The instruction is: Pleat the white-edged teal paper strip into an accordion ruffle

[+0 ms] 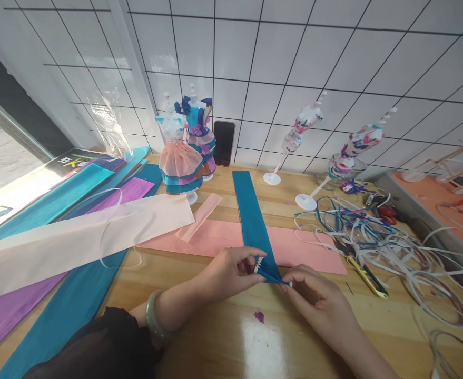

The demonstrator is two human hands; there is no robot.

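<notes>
Passable tabletop [215, 337] on the near side of the teal strip [252, 208], purple scrap [259, 317] lying there, ribbon tangle [344, 217] and cutter [367, 277] obstructing the strip's right, dressed mannequins [180, 162] blocking its left rear

Small craft workshop corner, doll-size dressmaking sort
Pretty much given away by the wooden worktop [205, 337], where coloured strips [250, 202], tangled bands [347, 223] and a yellow-handled tool [358, 270] are scattered, plus tiny dress forms [350, 150] stood near a white gridded wall [284, 47], two dressed in frilly outfits [180, 163].
</notes>
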